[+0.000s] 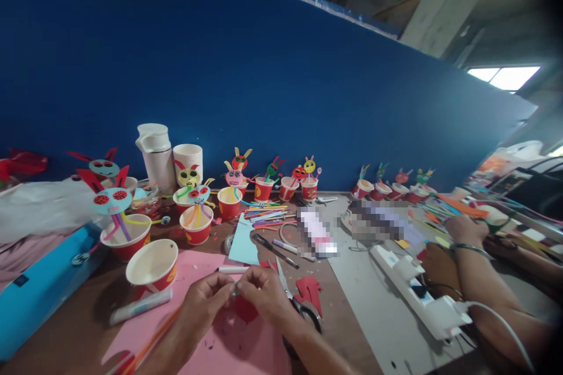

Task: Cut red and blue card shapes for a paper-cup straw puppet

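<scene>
At far left, a bright blue roll [39,287] lying on the brown table [83,322], with a crumpled white plastic bag [44,211] behind it. Farther along, a white jug [155,155] and a stack of paper cups [188,163] against the blue wall [264,70], and red paper cups [125,243] topped with paper rabbit faces [112,201]. Just in front, a white glue stick [141,306] lying beside a pink paper sheet [193,263]. On that sheet, the left hand [204,304] pinching a thin white stick [231,269] between thumb and fingers, and the right hand [264,296] pinching at the same spot, fingertips almost meeting, exact hold hard to make out. Under both hands, a red paper cutout [244,307]. Just right of them, scissors [299,304] lying open on red paper scraps. Farther right, a white power strip [417,293], and beyond it a co-worker's bare forearms [488,287] resting across the table
</scene>
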### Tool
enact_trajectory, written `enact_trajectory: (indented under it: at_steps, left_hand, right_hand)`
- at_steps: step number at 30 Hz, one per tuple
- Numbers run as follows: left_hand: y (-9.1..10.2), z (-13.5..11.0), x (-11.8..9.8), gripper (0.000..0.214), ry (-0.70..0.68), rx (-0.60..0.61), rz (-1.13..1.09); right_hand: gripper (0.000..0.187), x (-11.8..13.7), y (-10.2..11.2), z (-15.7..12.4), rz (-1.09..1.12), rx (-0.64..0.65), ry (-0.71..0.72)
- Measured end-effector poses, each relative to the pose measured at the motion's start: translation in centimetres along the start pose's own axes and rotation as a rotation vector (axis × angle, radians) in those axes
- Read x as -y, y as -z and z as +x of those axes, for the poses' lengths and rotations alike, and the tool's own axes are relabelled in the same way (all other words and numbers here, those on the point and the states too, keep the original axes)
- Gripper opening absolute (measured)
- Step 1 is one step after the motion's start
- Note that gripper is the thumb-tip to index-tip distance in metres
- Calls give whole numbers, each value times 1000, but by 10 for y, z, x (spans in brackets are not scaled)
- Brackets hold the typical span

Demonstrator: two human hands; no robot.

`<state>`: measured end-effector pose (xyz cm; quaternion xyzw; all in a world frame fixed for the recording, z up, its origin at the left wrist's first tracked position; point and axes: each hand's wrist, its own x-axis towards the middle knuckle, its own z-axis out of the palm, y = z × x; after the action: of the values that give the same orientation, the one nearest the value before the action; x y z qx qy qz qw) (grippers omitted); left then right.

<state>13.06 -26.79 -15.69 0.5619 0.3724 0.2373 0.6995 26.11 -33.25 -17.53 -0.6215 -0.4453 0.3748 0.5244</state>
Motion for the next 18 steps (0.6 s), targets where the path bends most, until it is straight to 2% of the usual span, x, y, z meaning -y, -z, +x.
enact_trajectory:
  at_steps: [8, 13, 18]
  left_hand:
    - [1, 2, 7, 22, 25, -38, -25]
    - [4, 6, 15, 25, 22, 65, -58]
    - [8, 7, 19, 26, -7, 42, -4]
  right_hand:
    - [14, -5, -2, 0, 14, 39, 4]
    - [13, -7, -3, -1, -19, 7, 21]
    - [13, -6, -4, -3, -32, 1, 31]
